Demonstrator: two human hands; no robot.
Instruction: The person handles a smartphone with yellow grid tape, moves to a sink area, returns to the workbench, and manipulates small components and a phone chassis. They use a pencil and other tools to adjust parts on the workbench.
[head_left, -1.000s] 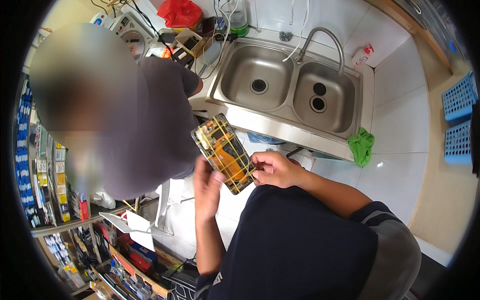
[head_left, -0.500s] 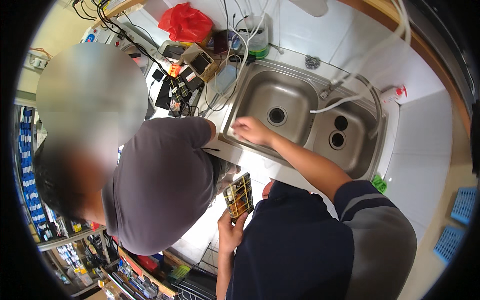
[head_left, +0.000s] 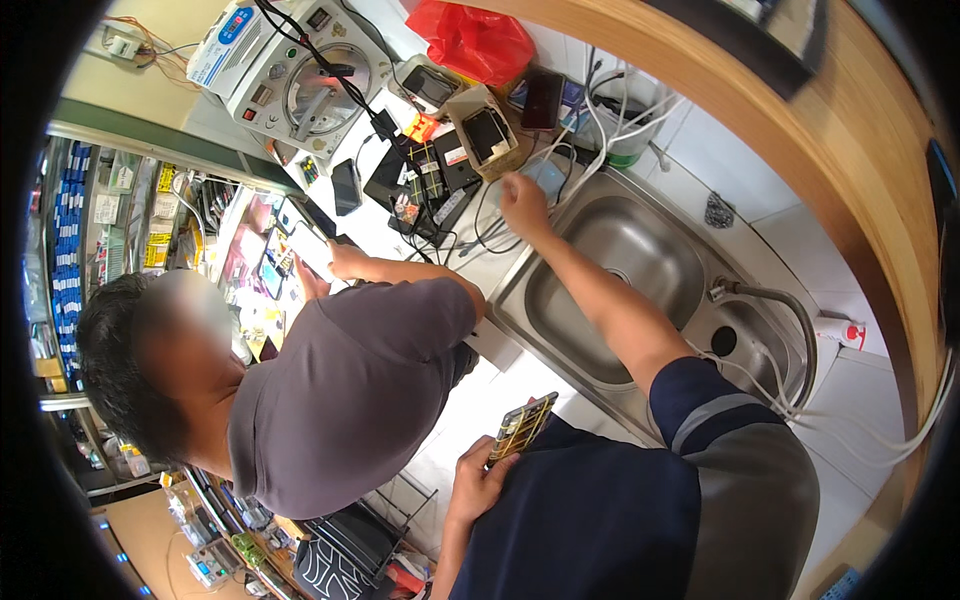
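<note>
In my left hand (head_left: pixel 478 482), low in front of my dark shirt, is a phone (head_left: pixel 522 428) whose back carries a yellow grid pattern. My fingers are closed around its lower end, and it stands tilted up. My right hand (head_left: pixel 527 208) reaches across the sink to the counter, beside an open cardboard box (head_left: pixel 482 135) and some loose cables (head_left: pixel 487 225). Its fingers look bent and are blurred; I cannot make out whether anything is in them.
A co-worker (head_left: pixel 350 390) stands at my left, both hands at a lit phone (head_left: pixel 312 248) over the bench. A steel double sink (head_left: pixel 575 345) lies under my right arm, its hose tap (head_left: pixel 775 295) at the right. Further along are a red bag (head_left: pixel 470 42) and a round-chambered machine (head_left: pixel 270 90).
My view has swung left, bringing the bench and machine into sight. My right hand has moved from the sink's near left edge to the counter by the box. My left hand still holds the phone.
</note>
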